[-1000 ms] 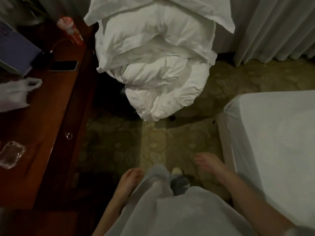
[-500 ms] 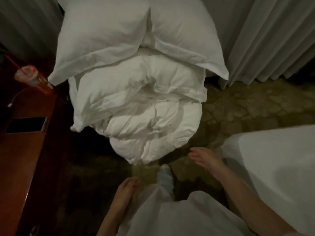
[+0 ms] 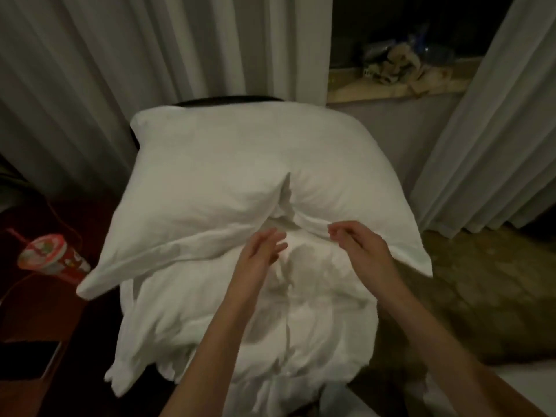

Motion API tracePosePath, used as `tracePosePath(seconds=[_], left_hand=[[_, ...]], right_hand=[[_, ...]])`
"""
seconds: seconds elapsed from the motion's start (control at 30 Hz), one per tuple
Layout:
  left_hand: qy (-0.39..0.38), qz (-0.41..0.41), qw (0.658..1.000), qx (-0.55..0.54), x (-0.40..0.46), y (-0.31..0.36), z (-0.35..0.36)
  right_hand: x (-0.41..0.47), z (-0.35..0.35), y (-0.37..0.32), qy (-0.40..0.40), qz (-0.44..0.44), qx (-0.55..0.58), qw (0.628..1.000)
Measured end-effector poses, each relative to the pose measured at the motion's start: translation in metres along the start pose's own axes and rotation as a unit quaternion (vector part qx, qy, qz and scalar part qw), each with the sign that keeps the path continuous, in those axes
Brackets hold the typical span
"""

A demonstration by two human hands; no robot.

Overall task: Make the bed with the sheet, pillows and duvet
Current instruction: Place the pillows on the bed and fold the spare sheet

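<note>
Beside the curtained window: a heap of white bedding is seen piled on a dark chair (image 3: pixel 228 100), of which only the back rim shows.
Pillows: two pillows (image 3: pixel 216 188) are laid side by side on top of the heap, their inner edges meeting at a crease.
Duvet: the crumpled duvet (image 3: pixel 301 320) is bunched beneath the pillows; its lower end is cut off by the frame.
Left hand: the left hand (image 3: pixel 261 251) is held just above the duvet, fingers spread and gripping nothing.
Right hand: the right hand (image 3: pixel 358 248) is held at the right pillow's front edge, fingers loosely curled; a grip cannot be made out.
Desk: a red cup (image 3: pixel 54 260) and a dark phone (image 3: pixel 27 359) are seen on the desk (image 3: pixel 30 314) at left.
Bed: only a pale corner of the bed (image 3: pixel 526 383) is visible at lower right.
Sill: blurred items on the sill (image 3: pixel 391 88) cannot be identified.
</note>
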State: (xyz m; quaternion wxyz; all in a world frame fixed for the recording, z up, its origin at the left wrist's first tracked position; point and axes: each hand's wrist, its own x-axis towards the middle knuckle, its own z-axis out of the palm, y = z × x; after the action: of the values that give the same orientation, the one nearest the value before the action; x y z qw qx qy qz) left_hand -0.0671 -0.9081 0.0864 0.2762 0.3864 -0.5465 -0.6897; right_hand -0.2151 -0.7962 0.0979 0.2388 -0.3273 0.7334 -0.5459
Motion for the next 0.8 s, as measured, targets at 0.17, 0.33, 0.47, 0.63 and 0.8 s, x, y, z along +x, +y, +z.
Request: tracePosePath(seconds=[0.17, 0.33, 0.47, 0.63, 0.8], left_hand=[[0.022, -0.118, 0.969, -0.216, 0.066, 0.068, 0.033], [-0.028, -0.229, 0.893, -0.387, 0.094, 0.101, 0.037], [0.037, -0.238, 0.869, -0.432, 0.112, 0.113, 0.039], [0.054, -0.24, 0.864, -0.439, 0.13, 0.104, 0.031], [0.084, -0.216, 0.865, -0.444, 0.131, 0.102, 0.041]], right_hand=[[0.125, 0.004, -0.064, 0.02, -0.187, -0.065, 0.98], [0.251, 0.022, -0.093, -0.069, -0.164, -0.169, 0.969], [0.328, 0.047, -0.088, -0.151, -0.12, -0.28, 0.94], [0.383, 0.077, -0.063, -0.165, -0.118, -0.454, 0.867], [0.424, 0.094, -0.072, -0.2, -0.115, -0.461, 0.857]])
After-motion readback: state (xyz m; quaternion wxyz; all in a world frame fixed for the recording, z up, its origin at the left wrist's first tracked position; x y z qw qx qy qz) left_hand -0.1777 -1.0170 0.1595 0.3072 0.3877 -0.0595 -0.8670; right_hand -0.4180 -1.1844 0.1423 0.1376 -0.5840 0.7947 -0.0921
